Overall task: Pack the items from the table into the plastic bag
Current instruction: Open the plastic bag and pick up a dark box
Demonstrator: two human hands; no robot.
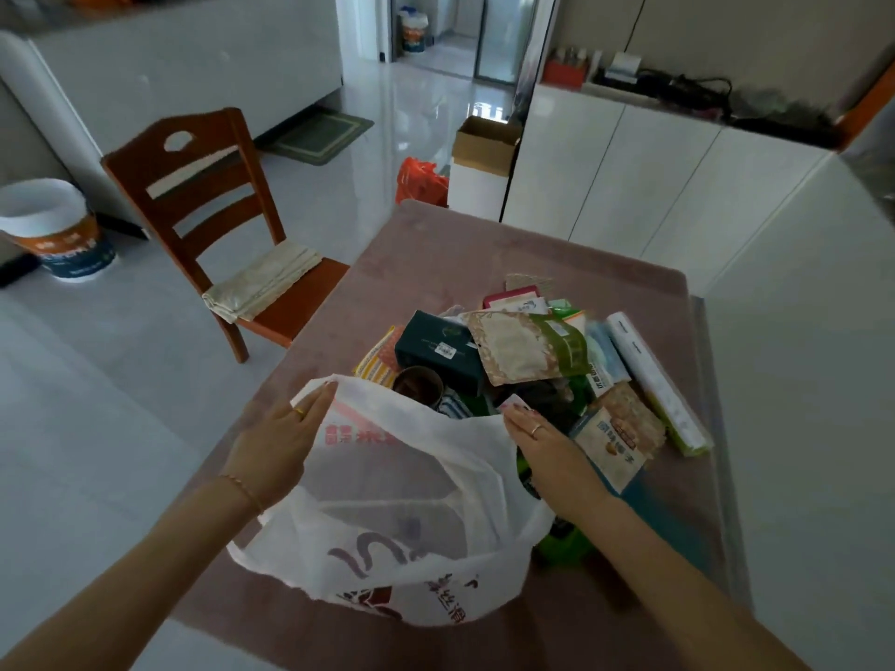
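- Head view shows our left hand [278, 438] holding the left rim of the thin white plastic bag with red and maroon print [387, 515], fingers laid along the rim and the thumb hidden behind the film, so we cannot tell how tightly it grips.
- Our right hand [537, 440] holds the bag's right rim, fingertips tucked over the edge; between both hands the mouth is spread wide.
- We see the bag resting on the near part of the table with a dusty-pink cloth [484, 249], its printed side towards us.
- Just beyond the bag's mouth lies the pile of items: a dark green rectangular box with a small white label [436, 351], a beige and olive-green flat pouch [528, 348] leaning on it, a brown round tin [416, 384] touching the bag's far edge.
- To the right of our right hand lies a snack packet with a picture of nuts [615, 438], and beyond it a long white box [654, 380] near the table's right edge.
- Left of the table stands a brown wooden chair with a folded cream cloth on its seat [218, 225].
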